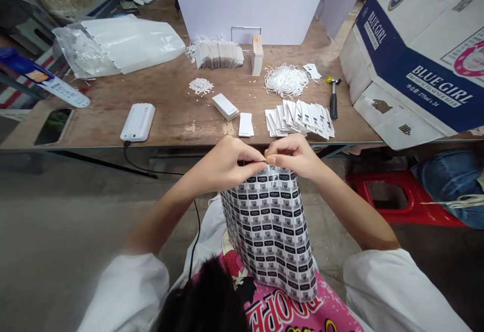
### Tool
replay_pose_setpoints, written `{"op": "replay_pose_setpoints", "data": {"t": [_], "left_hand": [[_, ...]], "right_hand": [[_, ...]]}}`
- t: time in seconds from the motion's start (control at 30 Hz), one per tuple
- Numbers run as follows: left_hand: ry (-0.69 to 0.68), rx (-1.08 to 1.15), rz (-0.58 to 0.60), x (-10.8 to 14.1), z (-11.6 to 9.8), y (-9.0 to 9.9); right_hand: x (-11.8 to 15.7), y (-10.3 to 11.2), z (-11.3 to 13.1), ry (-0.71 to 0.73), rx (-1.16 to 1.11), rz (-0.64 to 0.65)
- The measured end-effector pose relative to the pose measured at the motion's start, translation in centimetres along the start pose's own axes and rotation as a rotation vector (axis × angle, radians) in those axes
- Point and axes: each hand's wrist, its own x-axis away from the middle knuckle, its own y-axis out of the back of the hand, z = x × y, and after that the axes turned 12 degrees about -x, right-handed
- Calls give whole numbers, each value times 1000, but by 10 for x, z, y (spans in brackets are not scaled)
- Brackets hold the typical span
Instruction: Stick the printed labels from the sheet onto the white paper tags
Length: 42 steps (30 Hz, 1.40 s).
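Observation:
My left hand (223,165) and my right hand (293,156) pinch the top edge of a long sheet of black-and-white printed labels (270,231), their fingertips almost meeting at the middle. The sheet hangs down over my pink printed shirt (287,312). Just beyond my hands, on the wooden workbench (181,120), lie a fanned pile of white tags (300,120), a short stack of white tags (246,124) and a white block of tags (225,106). Whatever lies between my fingertips is too small to tell.
Farther back stand a row of white tags (215,54), a bundle of white loops (286,80), a claw hammer (333,95) and a wooden block (257,54). A white power bank (138,121) trails a black cable. A large Blue Girl carton (412,54) overhangs the right, above a red stool (401,196).

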Motion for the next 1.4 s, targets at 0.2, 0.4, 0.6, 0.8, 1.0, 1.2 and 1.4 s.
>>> {"op": "replay_pose_setpoints", "data": {"t": [0.2,0.4,0.6,0.8,1.0,1.2,1.4], "left_hand": [[193,156,84,4,34,18],[419,-30,-56,27,95,66],[451,-68,-262,27,123,80],[398,236,-362,40,110,83],[388,323,-333,70,93,80],[290,359,-210,76,95,78],[335,1,-330,63,65,64]], "right_hand": [[-28,1,7,-93,239,133],[-109,14,25,-201,812,355],[-138,-7,57,-95,1009,314],[-106,-44,57,-48,562,436],[-102,-46,3,61,537,122],[-89,-50,5,56,589,174],[-85,-54,18,98,652,239]]}}
